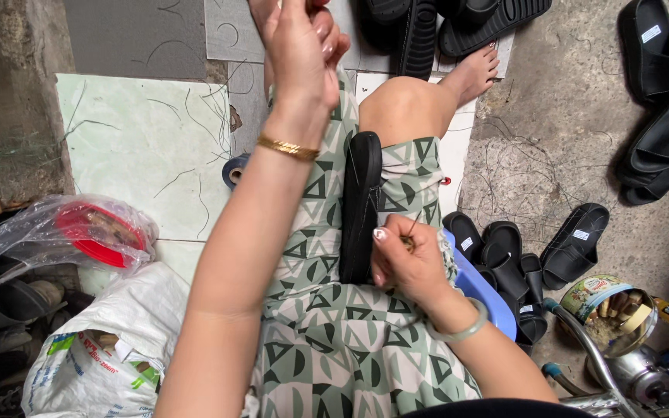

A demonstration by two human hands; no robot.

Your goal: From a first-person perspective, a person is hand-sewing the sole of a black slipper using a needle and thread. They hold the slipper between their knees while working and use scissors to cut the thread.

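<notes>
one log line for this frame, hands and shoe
left hand: raised, fingers pinched | right hand: against black sandal, pinching something small | sandal: on edge between knees | more black sandals: on floor at right

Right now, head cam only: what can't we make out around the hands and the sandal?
- Left hand: fingertips cut off by the top edge; what it pinches is not visible.
- Right hand: fingers curl over a small item; too small to identify.
- Black sandal: seen edge-on between the knees; its upper is hidden.
- Thread, if any, between the hands: too thin to trace.
- Red-lidded container: contents blurred by its plastic bag.
</notes>
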